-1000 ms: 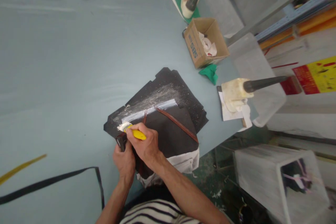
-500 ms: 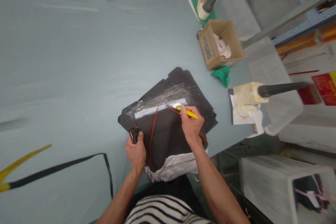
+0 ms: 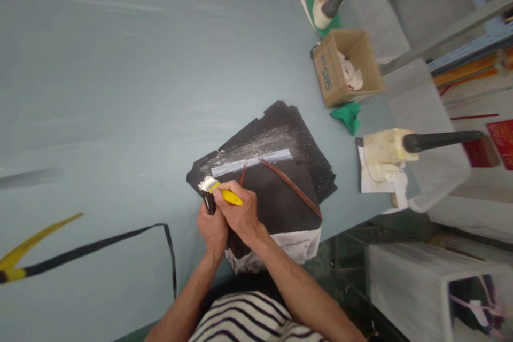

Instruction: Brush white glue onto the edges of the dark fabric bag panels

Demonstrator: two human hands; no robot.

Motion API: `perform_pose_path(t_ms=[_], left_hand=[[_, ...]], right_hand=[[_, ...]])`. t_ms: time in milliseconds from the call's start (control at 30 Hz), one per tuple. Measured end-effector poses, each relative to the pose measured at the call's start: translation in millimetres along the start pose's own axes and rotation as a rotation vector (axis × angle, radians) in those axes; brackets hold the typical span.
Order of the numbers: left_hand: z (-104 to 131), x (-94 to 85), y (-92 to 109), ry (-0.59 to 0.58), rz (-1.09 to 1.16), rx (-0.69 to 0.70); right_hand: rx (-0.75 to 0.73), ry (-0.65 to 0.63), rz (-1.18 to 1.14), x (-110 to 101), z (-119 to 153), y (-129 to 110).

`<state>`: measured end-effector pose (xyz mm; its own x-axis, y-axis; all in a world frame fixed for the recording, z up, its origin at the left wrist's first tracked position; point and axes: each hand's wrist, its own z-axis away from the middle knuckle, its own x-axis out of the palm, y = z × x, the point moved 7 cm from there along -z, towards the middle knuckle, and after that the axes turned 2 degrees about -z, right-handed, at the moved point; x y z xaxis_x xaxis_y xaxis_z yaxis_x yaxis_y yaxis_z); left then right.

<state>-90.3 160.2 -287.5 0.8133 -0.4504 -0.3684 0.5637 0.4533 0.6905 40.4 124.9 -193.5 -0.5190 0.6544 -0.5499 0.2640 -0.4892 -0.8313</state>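
My right hand grips a yellow brush, whose pale bristles are over a small dark piece. That piece is held in my left hand, right beside my right hand. Below both hands lies a dark panel with two brown strips and a whitish band along its upper edge. A larger black sheet, smeared with white, lies under the panel. White cloth shows at the panel's near edge.
On the grey-blue table, a cardboard box and green cloth stand at the right, between two pale containers with dark-handled tools. Black and yellow straps lie left. A bin stands lower right.
My right hand has moved left with the brush, from the whitish band to the small dark piece in my left hand. The whole view has shifted slightly.
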Motion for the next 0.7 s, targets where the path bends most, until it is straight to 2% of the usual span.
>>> perform_pose_path(t_ms=[100, 167, 233, 300, 400, 500, 600, 700], left_hand=[[1, -0.6, 2, 0.019, -0.032, 0.004], [1, -0.5, 4, 0.024, -0.046, 0.007], [1, -0.2, 4, 0.022, -0.053, 0.009], [2, 0.1, 5, 0.016, -0.054, 0.009], [3, 0.4, 6, 0.003, -0.051, 0.008], [3, -0.5, 7, 0.000, -0.060, 0.009], [3, -1.2, 8, 0.005, -0.071, 0.014], [3, -1.3, 9, 0.014, -0.078, 0.015]], right_hand=[[0.009, 0.143, -0.032, -34, -2, 8], [0.058, 0.227, -0.038, -47, -5, 18], [0.121, 0.230, -0.063, -43, -7, 25], [0.165, 0.186, -0.106, -27, -7, 26], [0.203, 0.123, -0.191, -4, -3, 17], [0.227, 0.084, -0.285, -1, 5, 8], [0.256, 0.116, -0.371, -19, 13, 9], [0.286, 0.207, -0.380, -53, 19, 16]])
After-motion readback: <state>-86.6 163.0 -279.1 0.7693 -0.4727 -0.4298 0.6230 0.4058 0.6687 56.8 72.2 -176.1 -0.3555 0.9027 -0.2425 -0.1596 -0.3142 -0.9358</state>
